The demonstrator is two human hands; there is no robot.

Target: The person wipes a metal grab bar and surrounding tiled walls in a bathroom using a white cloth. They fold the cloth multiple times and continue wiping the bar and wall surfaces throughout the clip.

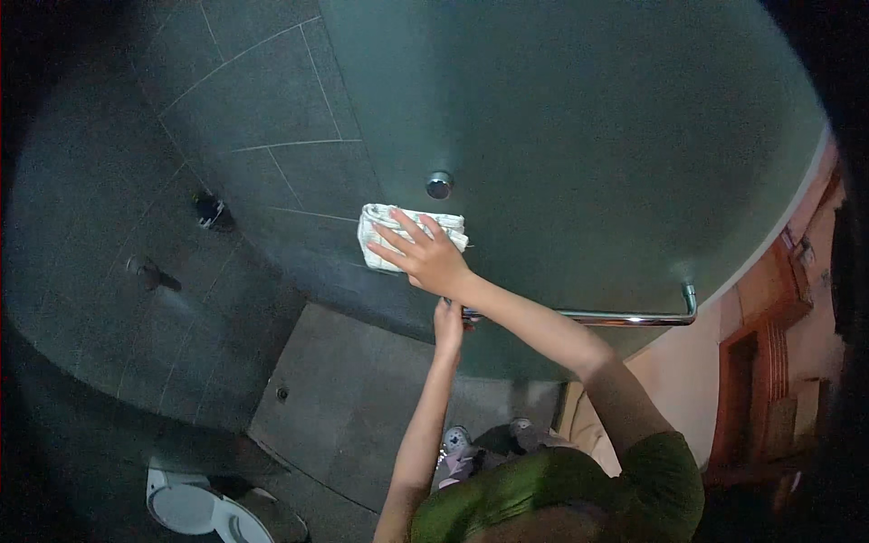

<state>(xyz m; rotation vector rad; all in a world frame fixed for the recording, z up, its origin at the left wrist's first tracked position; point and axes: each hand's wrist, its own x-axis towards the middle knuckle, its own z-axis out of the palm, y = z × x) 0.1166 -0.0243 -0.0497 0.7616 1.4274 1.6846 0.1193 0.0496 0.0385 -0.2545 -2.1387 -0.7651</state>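
My right hand (431, 254) lies with spread fingers on a folded white cloth (377, 234) with a faint pattern. It presses the cloth flat against a smooth greenish panel (611, 136), probably frosted glass, near its left edge. Just above the cloth is a round chrome fitting (440, 184) on the panel. Below the right wrist, my left hand (448, 326) is wrapped around the left end of a chrome bar handle (631, 317). My right forearm crosses in front of the bar and hides part of it.
Dark grey tiled walls (271, 102) rise at the left, bearing a small dark holder (209, 210) and a metal fitting (142, 270). A white toilet (183, 509) stands lower left. The grey floor (339, 400) has a drain (282, 393). Wooden furniture (747, 380) is at right.
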